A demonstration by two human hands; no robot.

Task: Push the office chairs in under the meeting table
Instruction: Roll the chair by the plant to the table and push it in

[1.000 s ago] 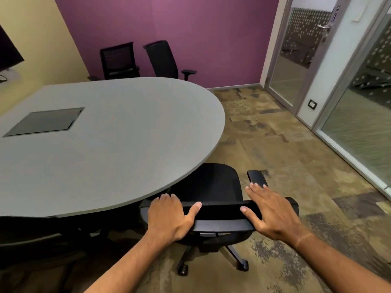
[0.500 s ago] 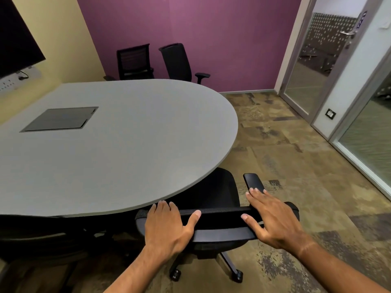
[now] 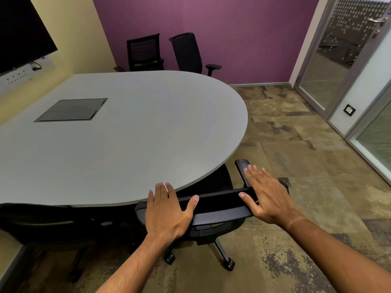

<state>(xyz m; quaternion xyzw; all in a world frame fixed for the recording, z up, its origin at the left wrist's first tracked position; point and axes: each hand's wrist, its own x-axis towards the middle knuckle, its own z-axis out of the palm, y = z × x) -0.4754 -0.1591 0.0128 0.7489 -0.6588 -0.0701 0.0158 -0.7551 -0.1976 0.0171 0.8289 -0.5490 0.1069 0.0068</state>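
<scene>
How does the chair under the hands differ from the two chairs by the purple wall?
The near chair has its seat partly under the table, both hands resting on its backrest; the far chairs stand untouched across the table. The near chair shows its back to the camera; the far ones face it. All are black office chairs.

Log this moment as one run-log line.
step: pushing chair in | left hand: on office chair backrest top | right hand: flat on it | seat: partly under meeting table
</scene>
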